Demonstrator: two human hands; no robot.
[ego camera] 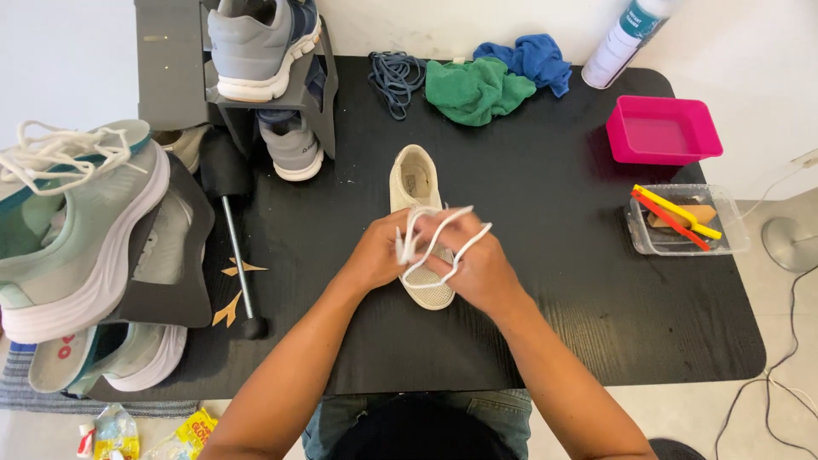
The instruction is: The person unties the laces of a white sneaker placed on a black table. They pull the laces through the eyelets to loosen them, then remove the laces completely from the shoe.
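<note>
Mid-table, on the black table [554, 281], we have a cream shoe [417, 196] lying toe toward us, heel pointing at the far edge. Our two hands meet over its front half. Left hand [375, 255] has its fingers pinched together on a bunch of the white lace [443, 234]; right hand [479, 271] has fingers curled through a loop of the same lace, lace wrapped over the knuckles. Both hands hide the eyelets, so we cannot tell how far the lace is threaded.

We judge the step as working the lace at the shoe's front, mid-pull. Next move would call for keeping tension on both strands without dragging the shoe.

Further out: green cloth [477, 89] and blue cloth [532, 58] at the far edge, a coil of dark laces [396, 77], a spray can [626, 38], a pink tray [665, 129], a clear tub [686, 221] with brushes. Left side: grey sneakers on a stand [264, 51], a mint sneaker [81, 230].
</note>
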